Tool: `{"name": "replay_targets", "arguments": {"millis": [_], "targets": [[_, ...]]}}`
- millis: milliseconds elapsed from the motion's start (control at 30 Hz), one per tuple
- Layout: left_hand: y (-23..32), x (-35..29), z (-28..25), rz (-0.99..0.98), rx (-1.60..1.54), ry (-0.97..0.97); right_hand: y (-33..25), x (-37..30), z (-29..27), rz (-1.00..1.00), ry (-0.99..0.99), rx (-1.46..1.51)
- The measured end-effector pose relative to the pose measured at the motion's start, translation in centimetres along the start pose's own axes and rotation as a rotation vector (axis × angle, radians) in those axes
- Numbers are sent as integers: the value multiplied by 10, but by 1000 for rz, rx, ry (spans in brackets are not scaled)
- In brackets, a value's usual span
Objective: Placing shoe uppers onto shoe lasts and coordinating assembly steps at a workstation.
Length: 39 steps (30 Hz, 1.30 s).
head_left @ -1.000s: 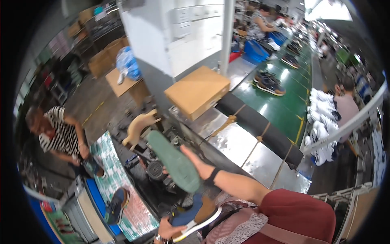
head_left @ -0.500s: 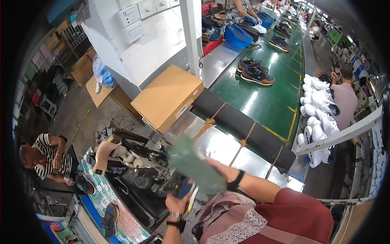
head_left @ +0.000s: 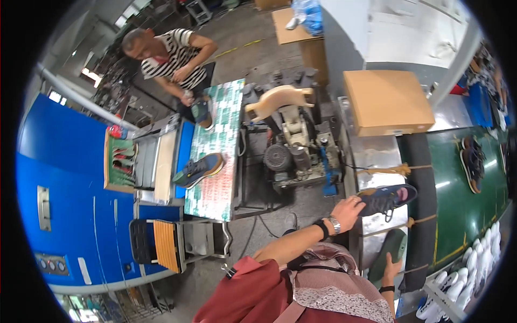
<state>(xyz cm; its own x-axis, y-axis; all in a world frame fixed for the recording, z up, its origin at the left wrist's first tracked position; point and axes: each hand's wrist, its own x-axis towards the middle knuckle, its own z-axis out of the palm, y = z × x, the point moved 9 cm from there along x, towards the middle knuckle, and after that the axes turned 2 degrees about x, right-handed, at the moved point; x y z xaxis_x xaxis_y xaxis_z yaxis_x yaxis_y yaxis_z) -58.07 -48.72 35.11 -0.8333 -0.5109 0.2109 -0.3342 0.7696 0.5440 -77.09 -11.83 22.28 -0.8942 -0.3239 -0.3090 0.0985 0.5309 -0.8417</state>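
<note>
My left hand [head_left: 347,213], with a watch on its wrist, grips the heel end of a dark navy sneaker [head_left: 386,200] with dark laces. This shoe is over the metal bench [head_left: 371,156], its toe toward the black roller; whether it rests there I cannot tell. Closer to me, my right hand [head_left: 393,269] is wrapped round a green shoe last [head_left: 391,248], tilted, beside the bench's near part. Past the bench, another navy sneaker [head_left: 472,164] with a brown sole stands on the green conveyor belt [head_left: 449,215].
A closed cardboard box [head_left: 388,102] sits at the bench's far end. Left of it stands a machine [head_left: 293,145] with a motor. A navy sneaker [head_left: 199,169] lies on the patterned table [head_left: 215,140], where a seated person [head_left: 177,59] holds another shoe. White shoes [head_left: 463,269] line the belt's right side.
My view has turned left, bringing the seated person and blue machine further in. My left hand has carried the sneaker over the bench; the shoe last in my right hand is lower, near the bench.
</note>
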Motion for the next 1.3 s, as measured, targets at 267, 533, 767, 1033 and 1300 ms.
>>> {"name": "replay_targets", "arguments": {"millis": [267,533,767,1033,1300], "targets": [[-290,-174,-254,-500,470,-38,-12,-14,-14,63,241,-439],[-502,-359,-412,-1196,640,-371,-110,-99,61,-259,345,-757],[-524,-357,-399,-1080,806,-505,-120,-145,125,-190,122,-451],[-407,-383,-355,-1279,388,-523,-81,-154,175,-31,20,-123],[-135,-196,-286,-340,193,-230,-195,-184,322,236,-879,297]]}}
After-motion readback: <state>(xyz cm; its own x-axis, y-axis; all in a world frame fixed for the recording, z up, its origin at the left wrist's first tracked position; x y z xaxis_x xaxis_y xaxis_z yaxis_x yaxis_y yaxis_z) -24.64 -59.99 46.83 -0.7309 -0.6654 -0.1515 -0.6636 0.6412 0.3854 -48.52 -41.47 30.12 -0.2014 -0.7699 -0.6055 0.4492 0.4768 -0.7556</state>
